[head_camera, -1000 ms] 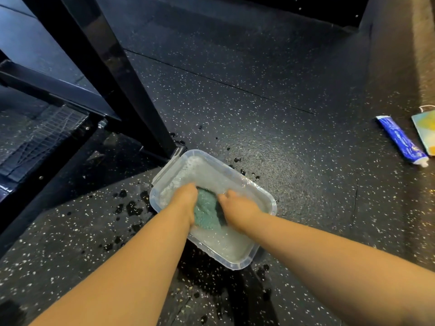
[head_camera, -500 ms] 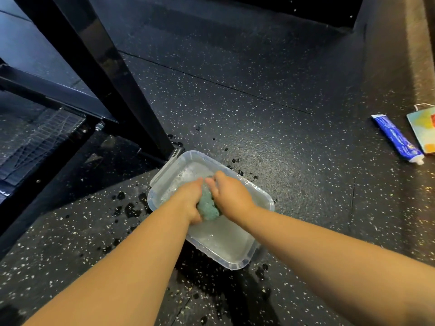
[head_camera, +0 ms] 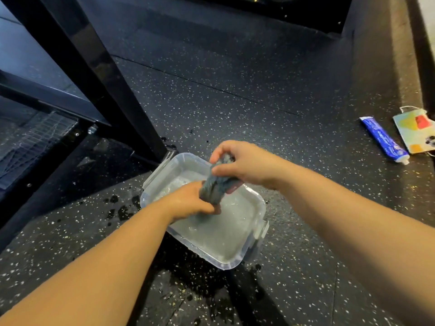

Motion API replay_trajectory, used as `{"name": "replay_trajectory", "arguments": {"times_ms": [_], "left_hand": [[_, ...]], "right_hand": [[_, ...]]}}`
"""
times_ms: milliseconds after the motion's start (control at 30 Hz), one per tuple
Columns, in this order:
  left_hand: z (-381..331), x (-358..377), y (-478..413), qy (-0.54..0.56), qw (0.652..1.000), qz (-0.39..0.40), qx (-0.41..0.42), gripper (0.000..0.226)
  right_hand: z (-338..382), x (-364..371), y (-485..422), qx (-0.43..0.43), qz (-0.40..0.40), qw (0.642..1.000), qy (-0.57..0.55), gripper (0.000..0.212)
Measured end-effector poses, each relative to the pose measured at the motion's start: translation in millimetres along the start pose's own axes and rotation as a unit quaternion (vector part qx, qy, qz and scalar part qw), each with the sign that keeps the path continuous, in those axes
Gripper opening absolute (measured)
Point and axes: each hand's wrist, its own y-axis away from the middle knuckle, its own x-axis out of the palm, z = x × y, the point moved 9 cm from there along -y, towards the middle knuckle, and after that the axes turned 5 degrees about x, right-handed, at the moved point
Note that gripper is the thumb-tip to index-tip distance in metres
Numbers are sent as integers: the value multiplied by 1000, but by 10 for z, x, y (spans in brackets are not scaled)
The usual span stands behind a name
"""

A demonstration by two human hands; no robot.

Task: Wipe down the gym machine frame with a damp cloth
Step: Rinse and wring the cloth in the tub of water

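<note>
A wet teal cloth (head_camera: pixel 215 184) is bunched into a twisted roll above a clear plastic tub (head_camera: pixel 247 250) of soapy water on the floor. My left hand (head_camera: pixel 190 202) grips the roll's lower end just over the water. My right hand (head_camera: pixel 244 162) grips its upper end, higher and farther back. The black gym machine frame (head_camera: pixel 98 67) slants up from the floor just left of the tub, with a crossbar (head_camera: pixel 47 97) running off to the left.
Dark water splashes (head_camera: pixel 120 208) spot the speckled rubber floor (head_camera: pixel 235 95) left of the tub and in front of it. A blue tube (head_camera: pixel 383 140) and a colourful card (head_camera: pixel 416 130) lie at the right, by a raised ledge (head_camera: pixel 404 55).
Both hands have lifted the cloth out of the water. The right hand rose up and back, stretching the cloth into a twisted roll between the hands.
</note>
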Motion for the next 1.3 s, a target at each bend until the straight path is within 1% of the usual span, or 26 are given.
{"name": "replay_trajectory", "arguments": {"times_ms": [33,67,100,167,233,267,300,367,400,467,500,533,600,633,667,733,800,833,900,967,1033,1100,1133,1200,1267,1300], "left_hand": [[60,-69,-52,-49,999,-21,1,33],[110,-163,-91,-116,992,-51,0,31],[148,-266,-133,-214,973,-87,-10,27],[141,-385,-156,-415,901,-124,-42,30],[214,-310,-198,-551,826,-82,-85,34],[263,-232,-220,-590,800,-50,-98,32],[325,-142,-242,-615,781,-22,-108,30],[423,-53,-273,-642,756,25,-124,31],[415,-61,-270,-636,759,34,-132,31],[240,-114,-262,-600,790,17,-124,31],[84,-147,-254,-582,806,6,-104,32],[-123,-175,-225,-572,817,0,-70,33],[-584,-202,-94,-530,848,-3,-2,34],[-811,-229,3,-494,869,-8,27,34],[-999,-247,102,-452,891,-13,53,35],[-1304,-291,295,-375,920,-29,108,33],[-1452,-363,426,-335,930,-45,147,32],[-1463,-438,464,-317,934,-57,154,31],[-1336,-665,486,-231,957,-94,148,29],[-992,-854,482,-72,981,-141,113,26],[-597,-806,480,81,978,-180,61,21],[-362,-596,462,196,960,-194,39,18],[-303,-510,431,208,959,-192,34,20],[-262,-412,345,150,975,-162,22,32],[-247,-322,307,121,987,-103,-14,56],[-234,-294,305,151,985,-80,-25,68]], "right_hand": [[-35,-77,35,9,1,1000,-25,20],[-109,-93,45,26,9,1000,3,21],[-229,-68,39,48,24,995,80,23],[-488,104,-17,72,64,960,264,30],[-749,415,-77,77,120,910,389,27],[-874,566,-109,85,144,888,428,21],[-980,668,-135,100,154,871,456,19],[-1118,791,-194,122,160,849,489,26],[-1143,836,-220,122,169,839,503,28],[-1058,824,-234,106,166,835,514,30],[-931,762,-240,82,142,849,502,31],[-784,666,-262,55,100,882,458,35],[-535,365,-215,30,3,960,279,56],[-430,261,-167,13,-20,987,160,65],[-339,218,-120,-14,-15,999,45,70],[-168,258,-59,-76,45,991,-101,68],[-1,359,10,-113,95,980,-130,52],[51,381,30,-116,98,979,-137,46],[74,339,16,-110,67,977,-168,43],[61,259,-21,-95,15,974,-206,41],[36,262,-64,-66,-7,965,-255,40],[-22,324,-111,-30,-18,947,-320,38],[-47,356,-106,-17,-22,936,-352,33],[-21,417,-68,-24,-11,928,-372,12],[30,444,-22,-43,3,938,-344,20],[74,468,-19,-53,7,946,-319,21]]}}
